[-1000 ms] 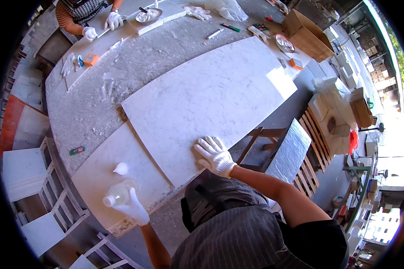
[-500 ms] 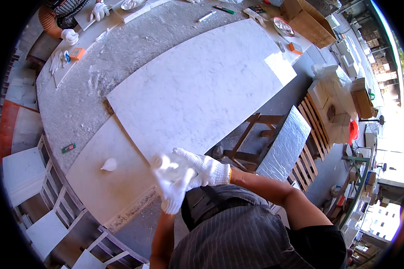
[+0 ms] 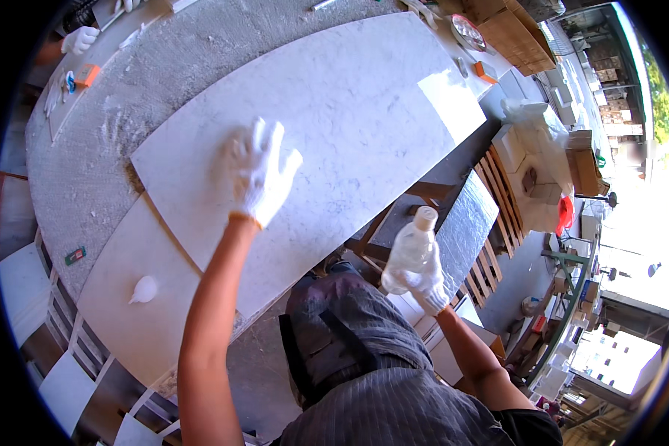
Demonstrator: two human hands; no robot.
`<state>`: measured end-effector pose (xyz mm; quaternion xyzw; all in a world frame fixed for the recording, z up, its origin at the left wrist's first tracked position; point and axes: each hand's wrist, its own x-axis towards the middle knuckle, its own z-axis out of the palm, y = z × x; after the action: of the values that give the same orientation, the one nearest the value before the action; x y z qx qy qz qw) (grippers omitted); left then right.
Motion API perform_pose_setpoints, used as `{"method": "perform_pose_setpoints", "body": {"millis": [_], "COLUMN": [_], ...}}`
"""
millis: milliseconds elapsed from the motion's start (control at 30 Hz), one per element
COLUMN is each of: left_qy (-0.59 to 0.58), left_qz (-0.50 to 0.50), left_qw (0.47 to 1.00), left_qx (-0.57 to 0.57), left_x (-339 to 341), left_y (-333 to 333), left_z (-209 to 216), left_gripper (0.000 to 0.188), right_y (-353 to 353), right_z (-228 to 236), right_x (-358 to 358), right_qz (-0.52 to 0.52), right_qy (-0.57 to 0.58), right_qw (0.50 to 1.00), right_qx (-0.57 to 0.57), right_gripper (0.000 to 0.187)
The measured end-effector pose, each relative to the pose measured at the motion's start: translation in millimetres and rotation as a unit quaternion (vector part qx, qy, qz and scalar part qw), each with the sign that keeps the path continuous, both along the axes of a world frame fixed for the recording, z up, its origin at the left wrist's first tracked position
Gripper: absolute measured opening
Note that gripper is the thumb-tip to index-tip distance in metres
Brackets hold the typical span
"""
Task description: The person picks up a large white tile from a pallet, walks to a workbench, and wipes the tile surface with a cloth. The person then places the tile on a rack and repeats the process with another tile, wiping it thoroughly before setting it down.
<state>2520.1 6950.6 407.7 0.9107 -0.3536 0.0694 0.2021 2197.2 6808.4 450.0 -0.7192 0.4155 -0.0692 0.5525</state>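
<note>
My left hand [image 3: 262,172], in a white knit glove, is spread over the left part of a large white marble slab [image 3: 327,104]. Whether its palm touches the surface I cannot tell. My right hand [image 3: 426,291], gloved alike, is closed around the lower part of a clear plastic bottle [image 3: 412,249] with a white cap. The bottle is held upright, off to the right of the slab's near edge. What is inside it is hard to make out.
A lower pale slab [image 3: 137,320] at the left carries a small white nozzle-shaped piece [image 3: 143,290]. Beyond lie a dusty grey tabletop [image 3: 178,82], orange boxes [image 3: 87,75] and another person's gloved hand [image 3: 80,39]. At right are a film-covered panel [image 3: 468,215], wooden pallets [image 3: 502,186] and a cardboard box [image 3: 509,33].
My hands have parted: the left moved up and out over the marble slab, its fingers opening; the right swung right, carrying the bottle. The view has also shifted.
</note>
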Motion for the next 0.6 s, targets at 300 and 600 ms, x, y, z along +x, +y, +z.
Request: {"method": "perform_pose_setpoints", "body": {"millis": [300,600], "left_qy": [-0.114,-0.108], "left_qz": [0.112,0.124], "left_qw": [0.984,0.982], "left_qx": [0.079,0.098], "left_x": [48.7,50.1], "left_y": [-30.1,-30.2], "left_z": [-22.9,-25.0], "left_gripper": [0.041,0.04], "right_y": [-70.2,-123.1], "right_z": [-19.7,-21.4], "right_x": [-6.0,17.1], "right_qz": [0.04,0.059], "right_qy": [0.149,0.179], "right_qw": [0.96,0.945], "right_qx": [-0.232,-0.268], "right_gripper": [0.091,0.093]}}
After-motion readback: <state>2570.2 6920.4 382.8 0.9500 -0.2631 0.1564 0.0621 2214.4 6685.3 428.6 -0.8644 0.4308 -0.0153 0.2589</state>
